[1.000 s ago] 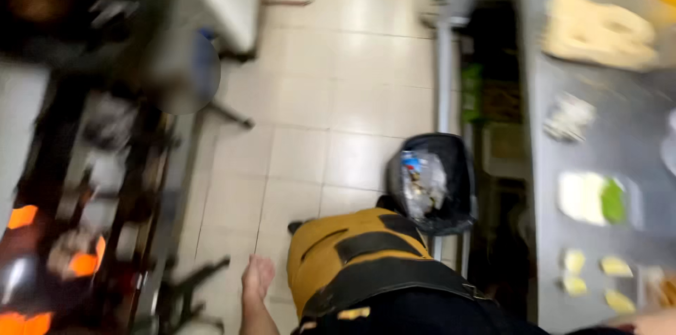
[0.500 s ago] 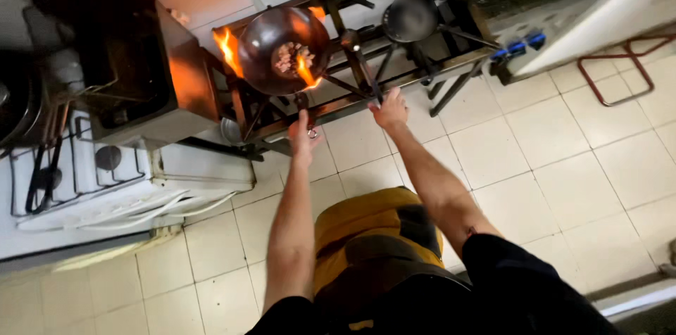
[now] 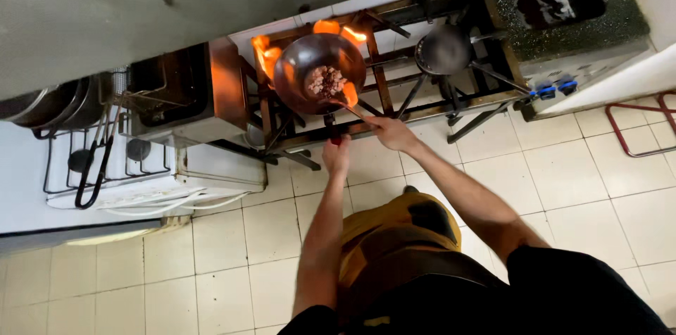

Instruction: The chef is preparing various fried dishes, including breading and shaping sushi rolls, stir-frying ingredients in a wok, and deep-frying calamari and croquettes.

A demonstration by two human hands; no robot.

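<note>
A dark wok [image 3: 299, 71] sits on a gas burner with orange flames [image 3: 265, 53] licking up around its rim. A heap of browned minced meat [image 3: 326, 81] lies inside it. My left hand [image 3: 336, 155] grips the wok's red-tipped handle at the stove's front edge. My right hand [image 3: 391, 132] holds a long-handled spatula [image 3: 350, 104] whose blade rests in the meat. Both arms reach forward over a yellow apron [image 3: 394, 236].
An empty second wok [image 3: 443, 49] rests on the burner to the right. A metal fryer box [image 3: 184, 92] stands left of the flames, and a white stove with tongs [image 3: 91, 173] beside it. Blue gas knobs [image 3: 555, 86] at right. Pale tiled floor [image 3: 232, 236] below.
The view has swung from the floor and counter round to the stove. My hands, reaching to the wok half a second ago, now grip its handle and the spatula.
</note>
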